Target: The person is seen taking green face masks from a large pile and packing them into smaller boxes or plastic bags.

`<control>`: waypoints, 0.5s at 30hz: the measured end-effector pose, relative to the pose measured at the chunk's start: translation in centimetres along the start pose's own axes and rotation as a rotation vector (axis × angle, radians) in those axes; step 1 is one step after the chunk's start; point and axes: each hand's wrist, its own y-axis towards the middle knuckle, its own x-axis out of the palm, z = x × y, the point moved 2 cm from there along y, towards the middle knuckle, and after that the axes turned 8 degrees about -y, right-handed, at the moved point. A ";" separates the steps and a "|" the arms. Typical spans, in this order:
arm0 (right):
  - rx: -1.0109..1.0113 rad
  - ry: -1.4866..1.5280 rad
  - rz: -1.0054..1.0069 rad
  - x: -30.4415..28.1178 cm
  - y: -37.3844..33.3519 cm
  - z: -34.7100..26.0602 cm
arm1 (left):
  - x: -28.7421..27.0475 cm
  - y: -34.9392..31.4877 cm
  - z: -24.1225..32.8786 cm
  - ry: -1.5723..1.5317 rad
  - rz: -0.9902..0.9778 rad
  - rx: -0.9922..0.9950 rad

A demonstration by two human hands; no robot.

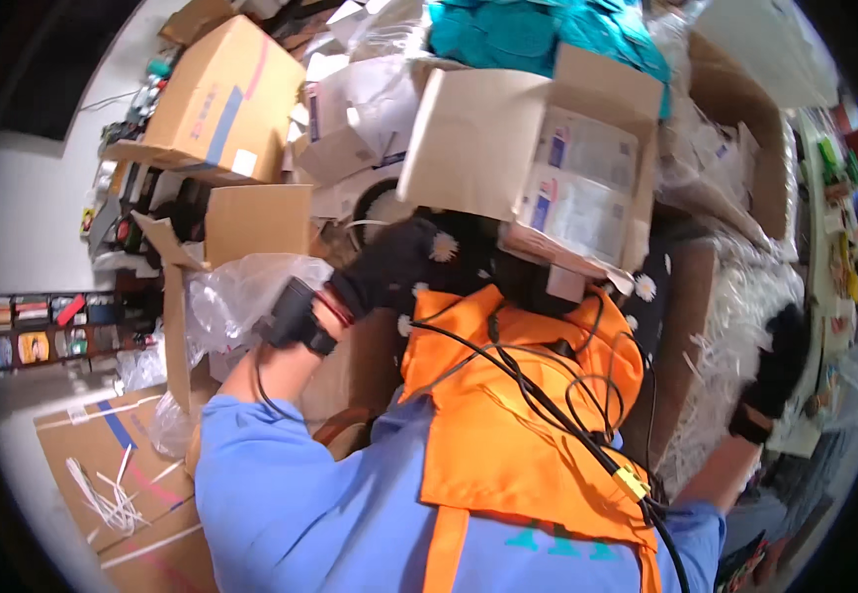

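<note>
Both my hands wear black gloves. My left hand [394,265] reaches forward over black cloth with white daisies [446,247]; glove and cloth merge, so its fingers cannot be made out. A black device is strapped to that wrist. Out to the right, my right hand [783,361] is beside clear plastic wrap [721,341] on a carton; it is too dark to read its fingers. In front of me, between the hands and apart from both, an open carton [483,138] holds small white boxes [579,210] with blue-and-red marks.
A tall brown carton [216,104] stands far left, with white boxes [355,114] beside it. Teal bags [548,30] lie at the back. An open carton with plastic film [760,128] is at right. Black cables [557,400] cross my orange vest. White straps [108,499] lie on a flat carton.
</note>
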 end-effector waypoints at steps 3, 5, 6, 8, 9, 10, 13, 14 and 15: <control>0.058 0.234 -0.175 -2.4 1.3 0.6 | -3.1 -4.7 -9.1 -1.241 0.528 -0.475; 0.208 0.096 0.118 4.1 -2.2 -3.3 | -3.2 -4.3 -13.5 -0.716 0.591 -0.364; 0.175 0.158 0.005 3.9 -1.8 -2.5 | -2.8 -4.2 -16.2 -0.392 0.633 -0.276; 0.191 0.220 -0.094 1.9 -0.4 -0.7 | -1.4 -4.3 -19.9 0.506 0.571 0.079; 0.239 0.219 -0.059 1.1 -0.2 -0.5 | -1.7 -3.6 -20.9 -0.076 0.729 -0.216; 0.236 0.219 -0.032 0.2 -0.5 -0.8 | -1.2 -2.6 -21.8 -0.672 0.828 -0.508; 0.123 0.060 0.296 1.5 -2.6 -5.1 | -1.4 -2.8 -24.6 0.090 0.555 -0.462; -0.094 -0.268 0.167 -1.2 -1.9 -5.0 | -1.6 -2.7 -25.9 0.300 0.548 -0.385; -0.276 -0.631 0.047 -4.7 -1.9 -4.7 | -1.9 -3.3 -27.0 0.314 0.548 -0.359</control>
